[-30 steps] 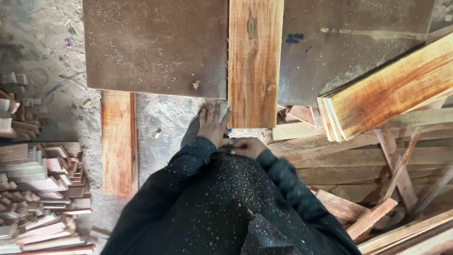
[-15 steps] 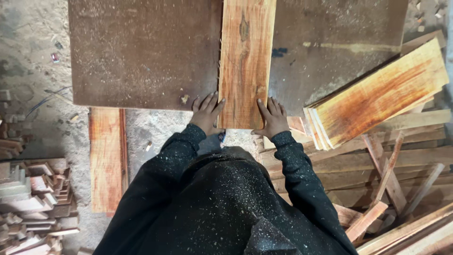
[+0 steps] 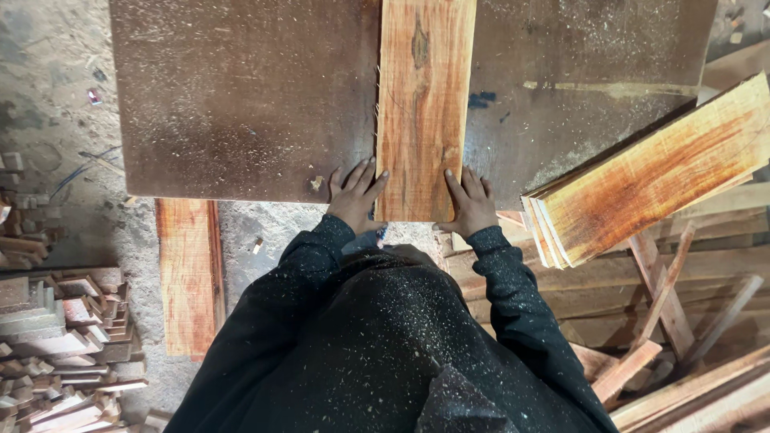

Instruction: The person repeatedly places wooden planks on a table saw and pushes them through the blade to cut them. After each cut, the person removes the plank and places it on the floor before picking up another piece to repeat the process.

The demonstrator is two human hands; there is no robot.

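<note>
A reddish wooden plank [image 3: 423, 104] lies lengthwise on a dark, sawdust-covered table [image 3: 241, 96], its near end at the table's front edge. My left hand [image 3: 354, 195] rests flat against the plank's left near corner, fingers spread. My right hand [image 3: 471, 202] presses on the plank's right near corner, fingers spread too. Both hands touch the plank without wrapping around it. My dark sleeves are speckled with sawdust.
A stack of cut planks [image 3: 650, 184] leans at the table's right. Loose boards and sticks [image 3: 674, 321] lie on the floor at the right. A single plank [image 3: 188, 273] lies on the floor at the left, next to a pile of small offcuts [image 3: 56, 345].
My right hand came up from near my body to the plank's right corner. Both hands and the plank have moved forward over the table.
</note>
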